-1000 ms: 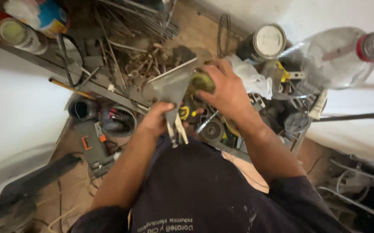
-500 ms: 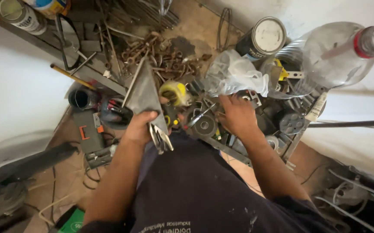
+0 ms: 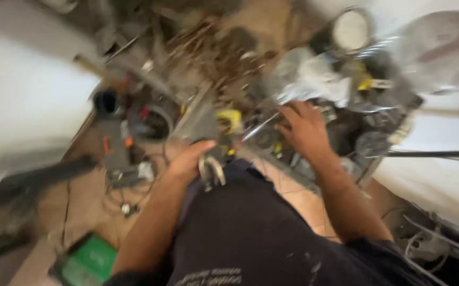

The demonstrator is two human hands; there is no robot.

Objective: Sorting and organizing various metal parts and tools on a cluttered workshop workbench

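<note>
both hands (image 3: 190, 161) (image 3: 306, 130) work amid crowded tools (image 3: 213, 63), leaving little free room.

Tin (image 3: 350, 30) behind bag (image 3: 309, 79), bottle (image 3: 441, 53) right.

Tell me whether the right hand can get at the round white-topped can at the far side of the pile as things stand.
Probably yes. The right hand lies open on the clutter, holding nothing that shows, and the can stands beyond it with its top uncovered. Only the crumpled plastic bag lies between them, low enough to reach over. Blur leaves this unsure.
</note>
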